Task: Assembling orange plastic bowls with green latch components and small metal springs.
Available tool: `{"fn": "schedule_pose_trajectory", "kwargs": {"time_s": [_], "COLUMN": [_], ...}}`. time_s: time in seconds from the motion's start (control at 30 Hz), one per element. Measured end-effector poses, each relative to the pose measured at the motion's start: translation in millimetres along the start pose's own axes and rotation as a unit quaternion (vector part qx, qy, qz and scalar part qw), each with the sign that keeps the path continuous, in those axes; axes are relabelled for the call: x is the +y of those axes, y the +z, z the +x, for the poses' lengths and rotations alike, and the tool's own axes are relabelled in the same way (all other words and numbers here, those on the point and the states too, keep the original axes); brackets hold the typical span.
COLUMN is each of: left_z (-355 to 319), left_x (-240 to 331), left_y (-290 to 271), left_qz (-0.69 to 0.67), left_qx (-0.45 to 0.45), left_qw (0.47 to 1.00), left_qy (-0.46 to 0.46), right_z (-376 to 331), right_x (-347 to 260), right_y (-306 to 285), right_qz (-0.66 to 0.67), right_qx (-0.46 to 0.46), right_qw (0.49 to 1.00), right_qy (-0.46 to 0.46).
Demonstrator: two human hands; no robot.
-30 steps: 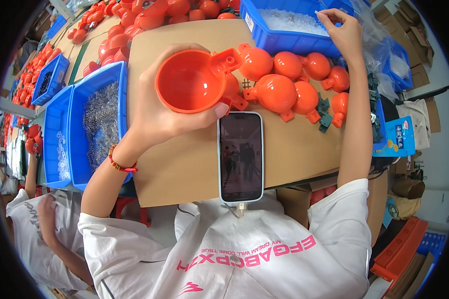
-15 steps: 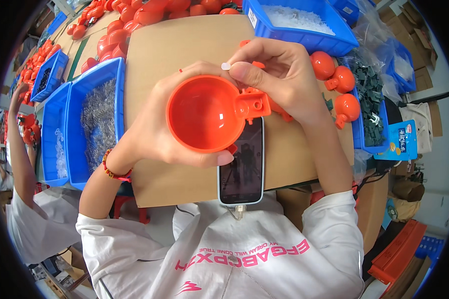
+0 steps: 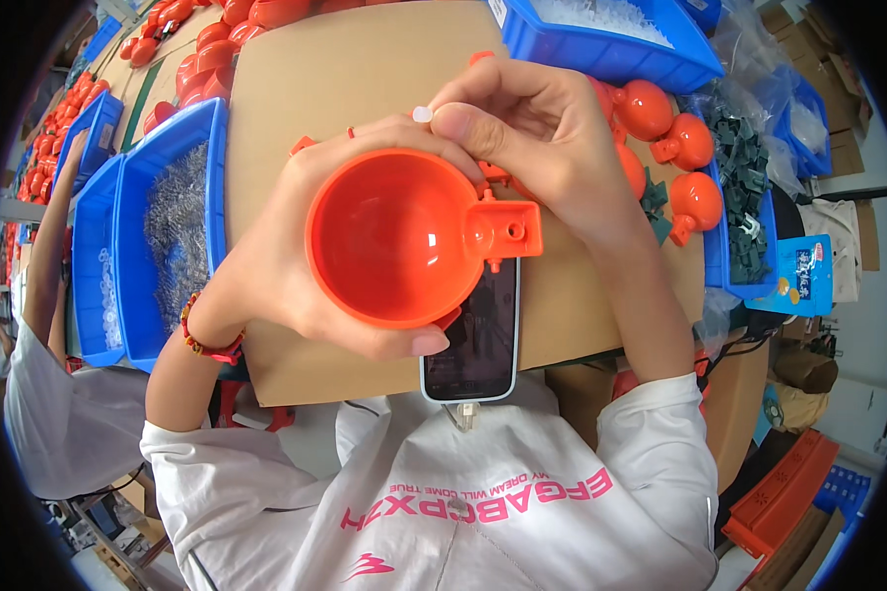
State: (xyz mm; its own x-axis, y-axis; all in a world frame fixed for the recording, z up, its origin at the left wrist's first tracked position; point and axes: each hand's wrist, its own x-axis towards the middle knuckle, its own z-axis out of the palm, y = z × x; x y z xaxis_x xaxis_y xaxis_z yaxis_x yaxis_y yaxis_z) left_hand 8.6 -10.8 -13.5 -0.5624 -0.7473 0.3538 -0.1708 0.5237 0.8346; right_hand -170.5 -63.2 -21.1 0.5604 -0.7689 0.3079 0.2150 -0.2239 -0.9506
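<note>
My left hand (image 3: 291, 251) is wrapped round an orange-red plastic cup (image 3: 389, 241), its round opening facing up and a short square-ended spout with a small hole pointing right. Between the thumb and forefinger of my right hand (image 3: 547, 148) is a small whitish plastic piece (image 3: 422, 114), held just beyond the cup's far rim. The right fingers are close to the left knuckles. Partly covered by the cup, a phone (image 3: 471, 369) with a cable plugged in lies below it at the cardboard's near edge.
Cardboard (image 3: 315, 79) covers the tabletop. Blue bins hold thin metal parts (image 3: 177, 231), white pieces (image 3: 601, 22) and dark green clips (image 3: 744, 197). More red cups (image 3: 695, 202) lie at the right, others at the far left. A co-worker's arm (image 3: 49, 246) reaches in at left.
My left hand has brought the cup slightly left, and it looks larger. The right hand's pinched white piece has shifted left and a little farther away. The whole view has also shifted slightly.
</note>
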Motion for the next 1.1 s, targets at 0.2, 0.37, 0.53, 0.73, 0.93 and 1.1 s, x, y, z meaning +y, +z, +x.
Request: {"fn": "schedule_pose_trajectory", "kwargs": {"time_s": [0.2, 0.37, 0.53, 0.73, 0.93, 1.1], "left_z": [1.3, 2.9, 1.4, 0.7, 1.8, 0.4], "left_x": [2.3, 3.4, 0.4, -0.3, -0.4, -0.3], "left_y": [-1.2, -3.5, -3.0, -4.4, -5.2, -4.7], "left_qz": [0.008, 0.002, -0.006, -0.005, 0.012, -0.017], "left_qx": [0.009, 0.007, 0.018, 0.015, 0.004, -0.005], "left_qw": [1.000, 1.000, 1.000, 0.999, 0.999, 0.996], "left_qy": [-0.015, -0.022, -0.021, -0.030, -0.037, -0.086], "right_z": [0.1, 0.6, -0.5, -0.9, -2.1, -3.2], "right_x": [-2.8, 2.2, 1.8, 1.4, 1.2, 0.1], "right_y": [-3.1, 1.2, 2.1, -0.1, -2.4, -3.6], "right_qz": [0.039, 0.038, 0.031, 0.032, 0.049, 0.081], "right_qx": [-0.021, 0.015, 0.028, 0.023, 0.006, -0.026], "right_qw": [0.998, 0.999, 0.999, 0.999, 0.999, 0.996], "right_qy": [0.034, 0.004, -0.004, -0.010, 0.004, 0.016]}}
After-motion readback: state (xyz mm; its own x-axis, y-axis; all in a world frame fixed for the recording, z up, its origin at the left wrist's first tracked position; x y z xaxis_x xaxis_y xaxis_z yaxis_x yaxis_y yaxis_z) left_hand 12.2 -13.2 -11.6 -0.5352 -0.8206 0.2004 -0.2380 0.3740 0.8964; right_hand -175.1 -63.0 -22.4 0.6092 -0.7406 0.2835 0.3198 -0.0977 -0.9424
